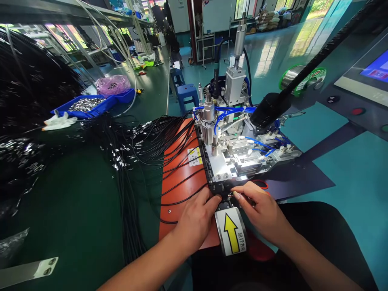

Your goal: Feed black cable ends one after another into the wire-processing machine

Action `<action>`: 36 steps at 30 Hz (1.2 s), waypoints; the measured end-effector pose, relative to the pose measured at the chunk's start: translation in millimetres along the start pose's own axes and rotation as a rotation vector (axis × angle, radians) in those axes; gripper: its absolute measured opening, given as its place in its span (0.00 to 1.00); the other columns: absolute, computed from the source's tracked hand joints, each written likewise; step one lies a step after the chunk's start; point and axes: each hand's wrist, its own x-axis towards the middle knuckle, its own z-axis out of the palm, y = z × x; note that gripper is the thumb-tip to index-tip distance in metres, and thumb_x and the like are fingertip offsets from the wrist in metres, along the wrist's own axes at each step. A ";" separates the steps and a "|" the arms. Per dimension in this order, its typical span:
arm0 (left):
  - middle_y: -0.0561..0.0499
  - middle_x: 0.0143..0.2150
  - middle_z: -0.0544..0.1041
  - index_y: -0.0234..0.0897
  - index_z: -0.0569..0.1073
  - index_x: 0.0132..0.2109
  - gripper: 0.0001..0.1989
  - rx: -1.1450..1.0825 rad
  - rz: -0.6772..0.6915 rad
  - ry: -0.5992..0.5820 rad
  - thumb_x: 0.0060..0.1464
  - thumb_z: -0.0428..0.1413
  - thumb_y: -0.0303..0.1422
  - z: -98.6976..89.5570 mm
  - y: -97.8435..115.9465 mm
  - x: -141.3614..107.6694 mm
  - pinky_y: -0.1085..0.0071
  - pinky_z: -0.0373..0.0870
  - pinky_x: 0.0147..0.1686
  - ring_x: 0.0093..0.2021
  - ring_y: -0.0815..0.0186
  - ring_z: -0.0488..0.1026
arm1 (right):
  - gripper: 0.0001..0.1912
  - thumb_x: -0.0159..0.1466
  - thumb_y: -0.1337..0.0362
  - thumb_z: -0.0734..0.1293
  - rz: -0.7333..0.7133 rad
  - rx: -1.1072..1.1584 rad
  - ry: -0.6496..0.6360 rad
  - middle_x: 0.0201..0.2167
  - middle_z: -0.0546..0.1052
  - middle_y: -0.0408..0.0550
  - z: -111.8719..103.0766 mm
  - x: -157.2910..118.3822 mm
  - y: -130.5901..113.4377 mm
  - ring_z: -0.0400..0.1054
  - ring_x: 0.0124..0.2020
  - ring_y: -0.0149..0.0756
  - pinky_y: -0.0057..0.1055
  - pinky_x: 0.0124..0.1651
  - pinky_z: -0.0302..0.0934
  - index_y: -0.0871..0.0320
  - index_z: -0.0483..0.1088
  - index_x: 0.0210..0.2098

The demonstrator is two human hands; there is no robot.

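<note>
My left hand rests over the right edge of an orange plate, fingers closed at the front of a metal machine. A black cable curves across the plate and disappears under this hand. Opposite it, my right hand pinches with thumb and forefinger at the same spot; a tiny piece at the fingertips is too small to name. More black cables lie across the plate, their ends lined up along the machine's edge. Below the hands sits a curved cover bearing a yellow arrow.
Bundles of black cables with shiny metal ends lie on the dark green table. Farther back are a blue tray of small metal parts and white gloves. A black flexible arm, wire spool and control panel stand right.
</note>
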 end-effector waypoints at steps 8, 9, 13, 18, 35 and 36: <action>0.47 0.43 0.72 0.39 0.72 0.52 0.12 0.004 0.013 -0.002 0.64 0.52 0.25 0.5 -1.4 -0.5 0.68 0.72 0.37 0.40 0.61 0.72 | 0.09 0.69 0.64 0.63 0.031 -0.042 0.022 0.33 0.74 0.44 2.7 2.7 0.3 0.68 0.35 0.37 0.33 0.38 0.60 0.55 0.74 0.36; 0.47 0.43 0.72 0.38 0.72 0.52 0.12 0.009 0.012 -0.004 0.63 0.52 0.25 0.6 -1.6 -0.5 0.67 0.72 0.37 0.40 0.61 0.72 | 0.09 0.69 0.64 0.63 0.037 -0.042 0.021 0.33 0.74 0.43 2.8 3.3 0.4 0.68 0.35 0.37 0.33 0.38 0.60 0.54 0.74 0.36; 0.47 0.41 0.71 0.39 0.73 0.52 0.12 0.029 0.001 -0.026 0.63 0.52 0.24 0.4 -1.4 0.0 0.67 0.71 0.36 0.38 0.61 0.72 | 0.09 0.69 0.64 0.62 0.042 -0.044 0.003 0.32 0.73 0.43 2.3 5.1 0.8 0.68 0.34 0.37 0.33 0.37 0.60 0.54 0.73 0.34; 0.48 0.41 0.72 0.39 0.73 0.51 0.11 0.027 0.017 -0.017 0.63 0.53 0.25 -0.7 0.1 1.5 0.67 0.70 0.36 0.39 0.61 0.72 | 0.10 0.69 0.62 0.61 0.044 -0.065 -0.018 0.31 0.72 0.43 1.8 5.4 2.3 0.66 0.32 0.36 0.33 0.35 0.58 0.55 0.71 0.33; 0.46 0.41 0.74 0.35 0.74 0.49 0.10 0.044 0.018 0.008 0.66 0.50 0.25 -11.6 -0.2 -1.5 0.60 0.66 0.43 0.42 0.59 0.67 | 0.13 0.69 0.58 0.59 0.291 0.093 -0.160 0.18 0.70 0.38 0.6 9.3 -0.1 0.64 0.20 0.33 0.28 0.24 0.56 0.55 0.71 0.34; 0.46 0.41 0.74 0.35 0.75 0.49 0.10 0.039 0.000 -0.001 0.66 0.50 0.25 -12.8 0.2 -1.5 0.60 0.67 0.43 0.42 0.58 0.67 | 0.13 0.69 0.58 0.59 0.288 0.079 -0.124 0.20 0.71 0.40 -1.3 7.3 -2.5 0.66 0.21 0.34 0.29 0.25 0.58 0.55 0.71 0.34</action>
